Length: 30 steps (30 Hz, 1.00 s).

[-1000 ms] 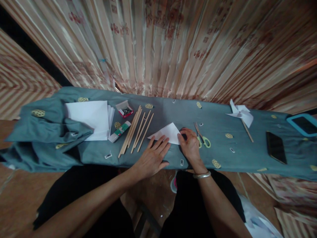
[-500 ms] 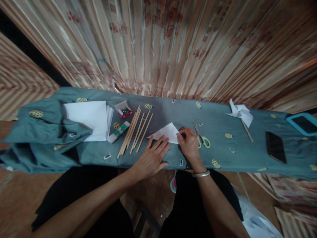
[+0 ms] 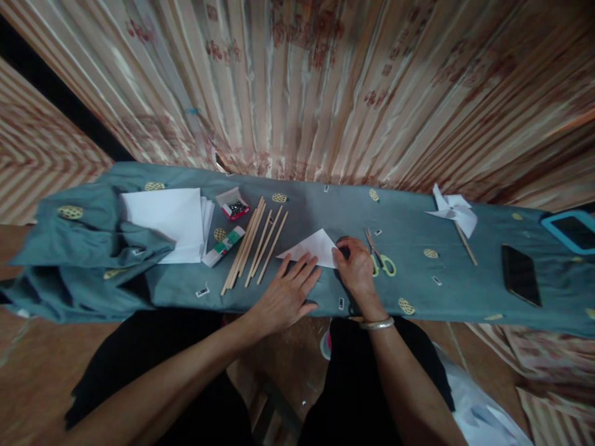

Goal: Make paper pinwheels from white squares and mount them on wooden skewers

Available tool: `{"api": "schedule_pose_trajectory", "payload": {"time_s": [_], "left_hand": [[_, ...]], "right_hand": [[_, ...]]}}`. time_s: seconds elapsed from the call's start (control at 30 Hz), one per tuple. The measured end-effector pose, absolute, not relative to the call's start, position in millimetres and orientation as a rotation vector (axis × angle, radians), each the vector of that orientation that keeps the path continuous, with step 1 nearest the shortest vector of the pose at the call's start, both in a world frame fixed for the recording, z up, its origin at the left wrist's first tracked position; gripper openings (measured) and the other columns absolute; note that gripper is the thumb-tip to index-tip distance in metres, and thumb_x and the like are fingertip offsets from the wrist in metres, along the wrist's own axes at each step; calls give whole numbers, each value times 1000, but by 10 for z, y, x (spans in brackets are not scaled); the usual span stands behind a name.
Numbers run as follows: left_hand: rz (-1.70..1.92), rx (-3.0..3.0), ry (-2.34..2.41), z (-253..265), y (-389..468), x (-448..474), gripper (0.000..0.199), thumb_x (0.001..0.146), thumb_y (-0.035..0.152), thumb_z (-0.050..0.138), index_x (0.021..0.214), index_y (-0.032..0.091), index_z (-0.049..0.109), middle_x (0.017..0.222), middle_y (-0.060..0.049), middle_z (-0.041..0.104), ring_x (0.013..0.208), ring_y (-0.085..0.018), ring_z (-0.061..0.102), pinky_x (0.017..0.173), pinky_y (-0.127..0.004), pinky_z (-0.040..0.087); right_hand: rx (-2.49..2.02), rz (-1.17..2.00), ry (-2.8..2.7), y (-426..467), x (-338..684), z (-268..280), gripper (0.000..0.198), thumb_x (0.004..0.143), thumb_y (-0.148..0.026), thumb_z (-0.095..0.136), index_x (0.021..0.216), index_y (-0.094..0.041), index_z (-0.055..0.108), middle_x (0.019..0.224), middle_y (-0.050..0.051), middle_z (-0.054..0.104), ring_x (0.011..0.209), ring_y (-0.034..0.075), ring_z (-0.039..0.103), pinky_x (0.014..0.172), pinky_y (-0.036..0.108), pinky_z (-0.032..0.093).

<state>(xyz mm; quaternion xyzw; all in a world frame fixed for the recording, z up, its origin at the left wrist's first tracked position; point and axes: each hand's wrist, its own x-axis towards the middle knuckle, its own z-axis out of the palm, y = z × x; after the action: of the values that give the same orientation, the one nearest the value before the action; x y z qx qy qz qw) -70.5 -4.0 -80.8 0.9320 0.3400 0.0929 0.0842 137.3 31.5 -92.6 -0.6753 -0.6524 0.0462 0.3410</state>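
Note:
A white sheet of paper [image 3: 318, 243], folded into a triangle, lies on the cloth-covered table in front of me. My left hand [image 3: 289, 291] rests flat on its near edge with the fingers spread. At the paper's right corner, the thumb and bent fingers of my right hand [image 3: 356, 265] pinch the paper. Just right of that hand lie scissors [image 3: 382, 260] with light green handles, their blades pointing away from me. Several thin wooden sticks [image 3: 255, 244] lie to the left of the paper.
A stack of white paper [image 3: 167, 220], an open red box [image 3: 233, 204] of small dark pieces and a green-and-white box [image 3: 224, 246] are on the left. On the right lie a paper pinwheel [image 3: 455, 210] on a stick, a black phone [image 3: 520, 274] and a blue-framed device [image 3: 571, 230].
Nearly everything stays the same. Both hands keep their places on the folded paper, and the view has shifted very slightly.

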Motion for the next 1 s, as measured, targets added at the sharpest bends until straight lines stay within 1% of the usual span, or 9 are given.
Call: {"api": "schedule_pose_trajectory", "payload": {"time_s": [0.13,0.37,0.63,0.9,1.0], "left_hand": [[255,2770,1027,-815,-35,-698,69,92,53,53,146,13,38,157,-17,33,149,-31,21,120,-53,12],[233,2757,1034,-808,-29,-695,72,91,55,53,146,12,37,156,-17,35,148,-33,25,120,-54,12],[246,2762,1042,-852,-22,-689,74,90,57,52,147,12,35,156,-17,35,148,-33,24,120,-55,11],[259,2747,1029,-801,-7,-701,71,92,54,51,147,11,35,157,-18,33,148,-31,24,120,-56,11],[299,2742,1008,-759,75,-682,68,94,52,48,147,12,36,156,-18,35,148,-29,26,120,-57,9]], "right_hand": [[-1753,120,-1710,315,1388,-932,14,85,-26,51,88,-19,63,92,12,68,90,28,61,88,45,47],[-1780,118,-1731,307,1392,-929,15,85,-25,52,90,-17,63,93,13,68,91,29,61,88,44,47],[-1763,108,-1729,312,1398,-944,13,85,-26,51,89,-19,62,92,12,68,89,28,60,87,44,47],[-1738,135,-1721,316,1403,-944,11,85,-26,51,87,-21,61,91,10,68,90,27,61,88,43,46],[-1742,141,-1706,318,1397,-940,11,85,-26,51,87,-21,61,91,10,68,91,27,61,89,43,46]]}}
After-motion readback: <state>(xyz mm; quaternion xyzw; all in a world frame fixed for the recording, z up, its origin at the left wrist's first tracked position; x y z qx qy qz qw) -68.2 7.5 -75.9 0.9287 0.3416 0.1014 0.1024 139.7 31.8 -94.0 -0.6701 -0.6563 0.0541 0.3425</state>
